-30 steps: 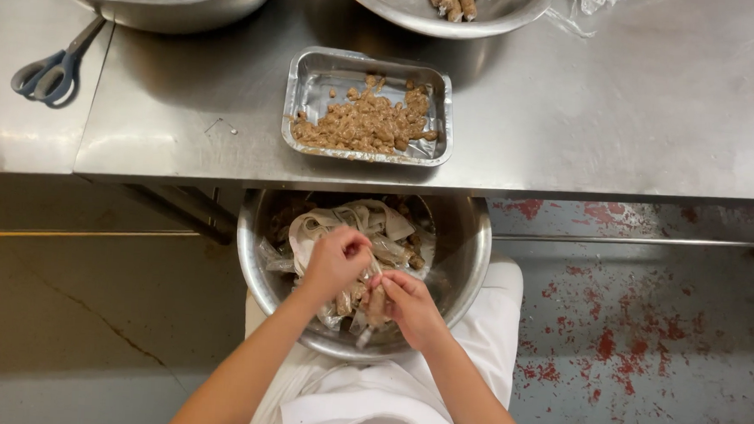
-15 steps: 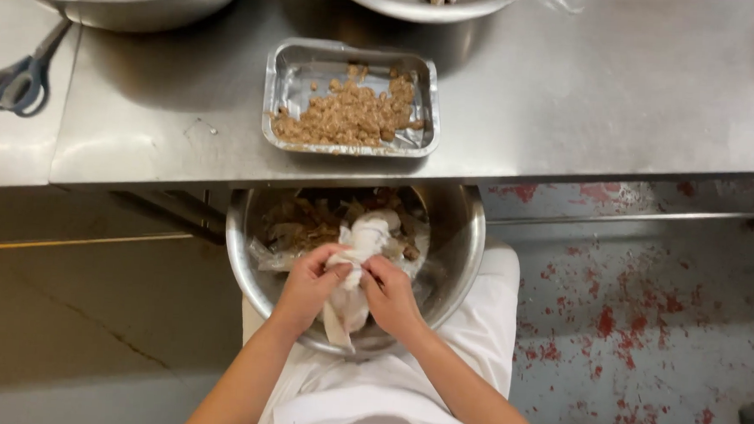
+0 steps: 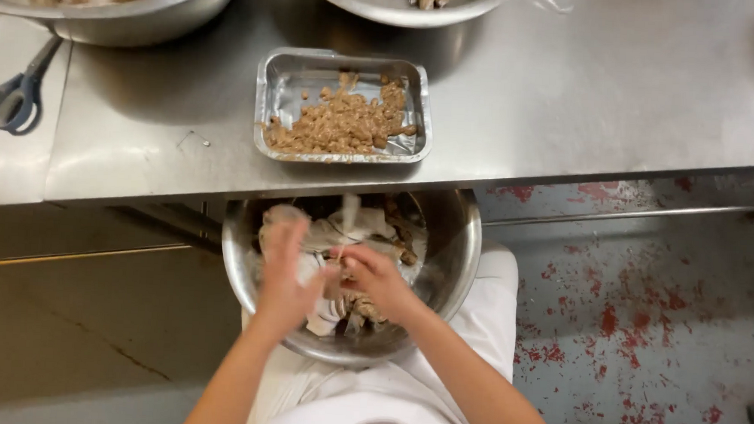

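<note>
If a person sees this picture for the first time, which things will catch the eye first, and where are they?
The eye goes first to the two hands, the left hand and the right hand, working close together over pale wrappers inside a steel bowl on the person's lap. Just above, near the edge of the steel table, stands a foil tray half filled with brown filling. Grey scissors lie at the far left.

No labels, signs or screens; only pkg-type item is a rectangular silver foil tray point(image 3: 347, 62) w/ brown bits, on the steel counter point(image 3: 572, 93) near its front edge.
</note>
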